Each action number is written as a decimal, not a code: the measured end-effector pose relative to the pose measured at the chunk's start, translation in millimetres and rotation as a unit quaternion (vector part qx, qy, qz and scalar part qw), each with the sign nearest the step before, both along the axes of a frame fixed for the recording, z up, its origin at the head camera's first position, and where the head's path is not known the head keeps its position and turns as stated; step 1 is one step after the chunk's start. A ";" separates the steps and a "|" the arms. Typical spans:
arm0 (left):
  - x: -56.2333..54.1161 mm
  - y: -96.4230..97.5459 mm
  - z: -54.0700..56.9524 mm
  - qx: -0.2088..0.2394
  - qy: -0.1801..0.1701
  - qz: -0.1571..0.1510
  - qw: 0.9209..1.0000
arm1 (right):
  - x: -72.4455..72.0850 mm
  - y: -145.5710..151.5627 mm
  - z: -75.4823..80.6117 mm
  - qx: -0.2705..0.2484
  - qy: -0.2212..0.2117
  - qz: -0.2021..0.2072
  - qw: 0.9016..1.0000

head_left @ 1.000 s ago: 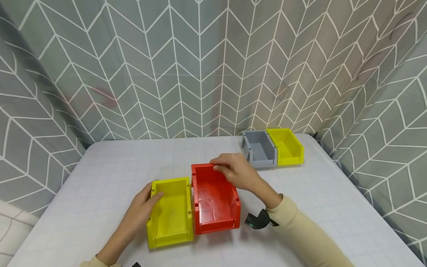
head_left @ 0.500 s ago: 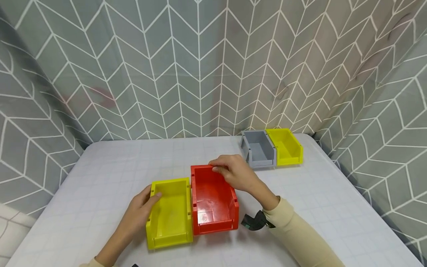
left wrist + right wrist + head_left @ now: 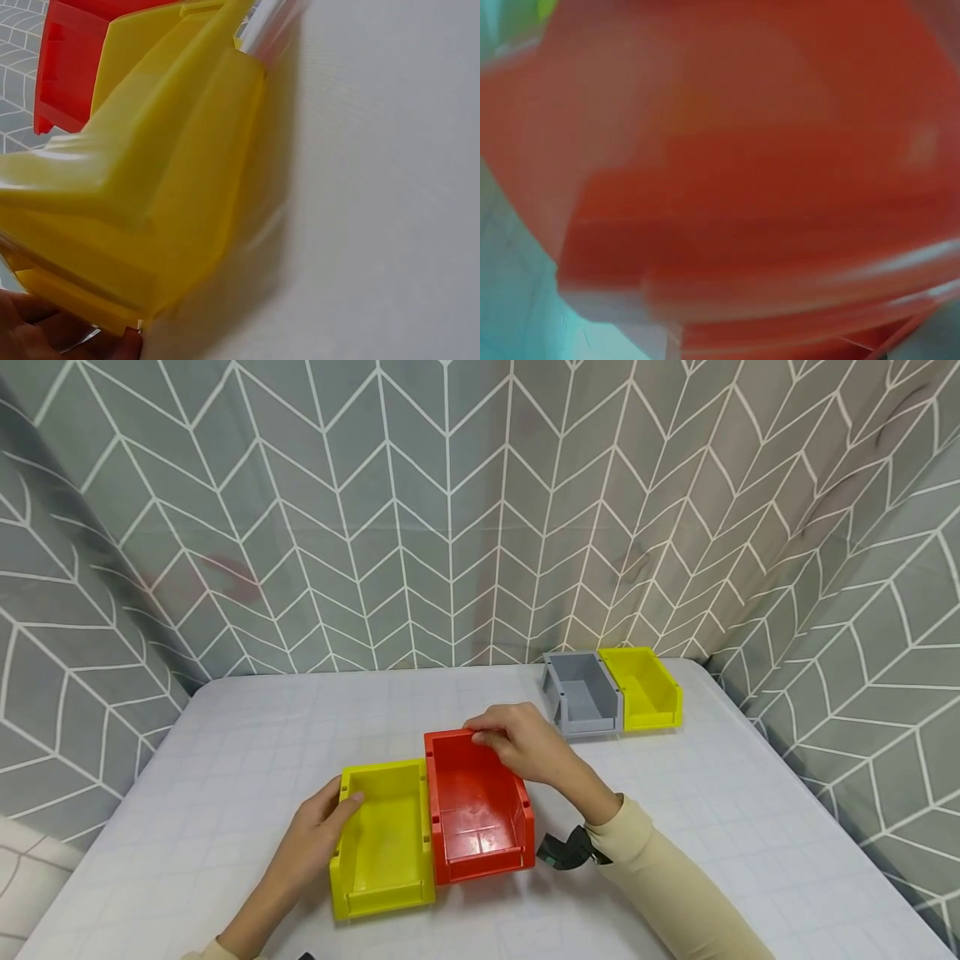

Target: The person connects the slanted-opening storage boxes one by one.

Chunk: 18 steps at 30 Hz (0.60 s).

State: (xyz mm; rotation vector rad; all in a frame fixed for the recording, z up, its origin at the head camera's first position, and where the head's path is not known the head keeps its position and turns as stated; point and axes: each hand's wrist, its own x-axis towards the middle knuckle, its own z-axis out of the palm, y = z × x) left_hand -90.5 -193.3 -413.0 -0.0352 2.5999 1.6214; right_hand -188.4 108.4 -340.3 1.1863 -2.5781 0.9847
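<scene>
In the head view a yellow bin [image 3: 385,852] stands at the near middle of the table. My left hand [image 3: 315,831] grips its left wall, the thumb inside and the fingers outside. Close against its right side is a red bin [image 3: 480,810], set slightly farther back and a little raised. My right hand [image 3: 521,743] pinches the red bin's back rim near the right corner. Yellow wall [image 3: 172,150] fills much of the left wrist view, with fingers [image 3: 60,330] at the lower left. Blurred red plastic [image 3: 742,187] covers most of the right wrist view; no fingers show there.
At the back right of the white table [image 3: 247,760] a grey bin [image 3: 585,693] stands side by side with a second yellow bin [image 3: 642,689]. A grey patterned curtain [image 3: 450,510] hangs behind the table and along both sides.
The red bin has shifted slightly left with my right hand, closer along the near yellow bin's side. My left hand and that yellow bin have hardly moved.
</scene>
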 end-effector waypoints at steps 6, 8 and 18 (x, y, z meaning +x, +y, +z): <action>0.2 1.3 -0.2 -0.001 -0.005 0.000 1.000 | 2.6 -3.2 3.9 0.041 -0.041 -0.013 0.998; -0.1 2.0 -0.5 0.001 -0.007 -0.002 1.000 | 5.3 -4.1 6.5 0.061 -0.046 -0.026 0.997; 1.9 0.9 -1.5 0.002 -0.006 -0.004 1.000 | 48.3 -46.7 22.5 0.171 0.057 -0.078 0.981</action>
